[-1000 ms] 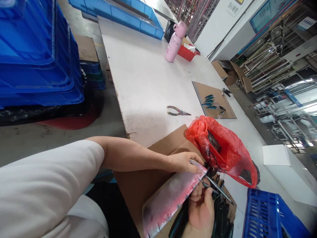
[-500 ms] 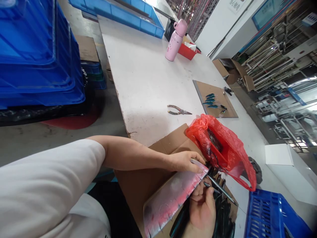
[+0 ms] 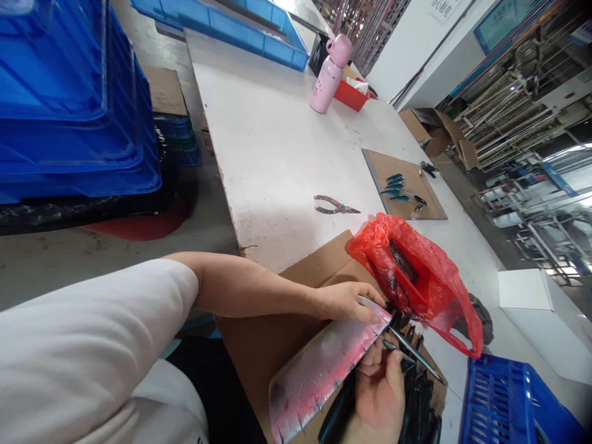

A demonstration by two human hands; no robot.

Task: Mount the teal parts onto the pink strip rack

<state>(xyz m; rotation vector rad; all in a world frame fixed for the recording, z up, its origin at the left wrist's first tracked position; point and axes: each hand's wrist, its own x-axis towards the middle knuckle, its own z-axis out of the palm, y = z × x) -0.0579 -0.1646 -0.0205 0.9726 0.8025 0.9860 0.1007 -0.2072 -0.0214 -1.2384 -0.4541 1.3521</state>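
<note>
The left hand (image 3: 349, 302) pinches the top end of a pink and silver strip (image 3: 324, 373), and the right hand (image 3: 382, 394) is turned palm up under that end, with its thumb and fingers closed on a small dark stick (image 3: 396, 351). The hands are close together; I cannot tell if they touch. A longer dark stick (image 3: 419, 357) pokes out from the strip's end, past the right hand's fingers. Little dark lines run all down the edge of the strip. A big heap of dark pieces (image 3: 419, 394) lies just beside the right hand, so I think lots are left. Farther off, past the left hand, a few blue-green pieces (image 3: 395, 179) lie on a flat board (image 3: 379, 161); they may be done, but I cannot be sure. The pliers (image 3: 337, 206) lie on the white table (image 3: 272, 148), beyond the left hand and held by nobody. The red bag (image 3: 441, 277) sits open just past both hands. Since the earlier frame, not much is new: both hands have the same hold, and the strip and long stick look the same next to them. The whole view has only slid a tiny bit.
</note>
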